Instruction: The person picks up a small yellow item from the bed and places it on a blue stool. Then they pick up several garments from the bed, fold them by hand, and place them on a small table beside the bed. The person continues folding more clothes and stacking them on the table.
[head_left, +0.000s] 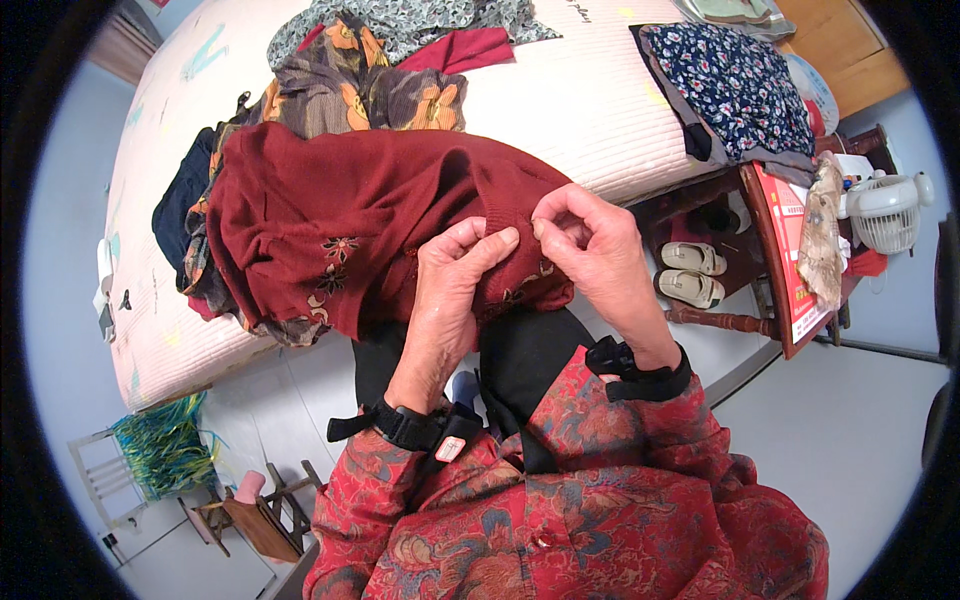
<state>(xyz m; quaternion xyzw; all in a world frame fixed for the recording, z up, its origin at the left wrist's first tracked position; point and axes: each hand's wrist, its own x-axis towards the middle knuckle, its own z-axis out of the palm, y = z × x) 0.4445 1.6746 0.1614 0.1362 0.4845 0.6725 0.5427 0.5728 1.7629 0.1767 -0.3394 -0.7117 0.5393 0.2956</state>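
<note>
A dark red knitted garment (300, 172) with embroidered flowers lies over the bed's edge and the person's lap. My left hand (457, 292) pinches its ribbed band between thumb and fingers. Just to the right, my right hand (592, 240) has thumb and forefinger pressed together at the garment's edge; whether something small is between them cannot be made out. Behind the red garment lies a brown garment with orange flowers (337, 97). Farther back are a grey patterned cloth (435, 22) and a plain red cloth (465, 51).
The bed (555, 97) has a pale quilted cover. At its right corner lies a folded navy floral garment (735, 90). A small wooden table (784, 300) holds a white fan (889, 214); pale shoes (690, 289) are beside it. Wooden stools (262, 517) stand lower left.
</note>
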